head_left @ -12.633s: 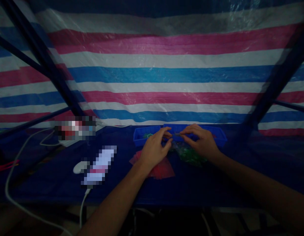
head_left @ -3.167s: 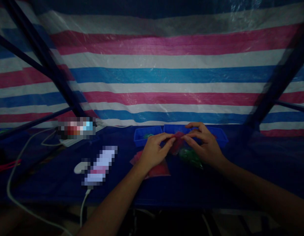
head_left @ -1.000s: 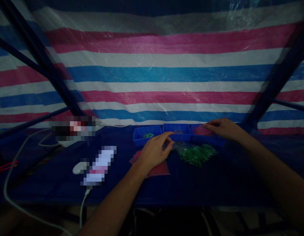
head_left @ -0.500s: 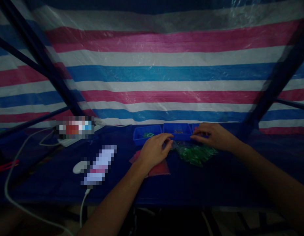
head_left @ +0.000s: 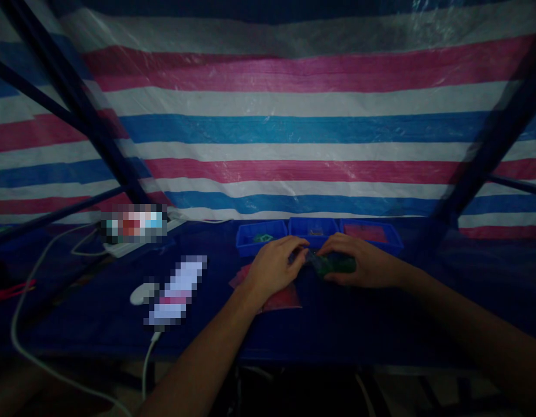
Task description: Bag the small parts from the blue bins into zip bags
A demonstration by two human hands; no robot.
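Note:
A clear plastic bag of green pieces (head_left: 333, 263) lies on the blue table between my two hands. My left hand (head_left: 274, 265) is closed in a pinch at the clear end of this bag, its forearm coming in from below. My right hand (head_left: 366, 260) is curled over the bag's right part, thumb low and fingers on top, hiding much of the green. Under my left hand and wrist are flat reddish-pink bags (head_left: 281, 299), partly covered. What the green pieces are is too dark to make out.
Three blue trays stand behind my hands: a left tray (head_left: 246, 246) with pale green pieces, a middle tray (head_left: 294, 227) with small bits, a right tray (head_left: 395, 237) holding something reddish-pink. A blurred phone (head_left: 176, 292), white disc (head_left: 143, 294), cable (head_left: 146, 365) and power strip (head_left: 129, 246) lie left.
My right hand has moved down and left from the right tray onto the green bag and closed over it. The right tray's contents now show. My left hand has stayed nearly in place.

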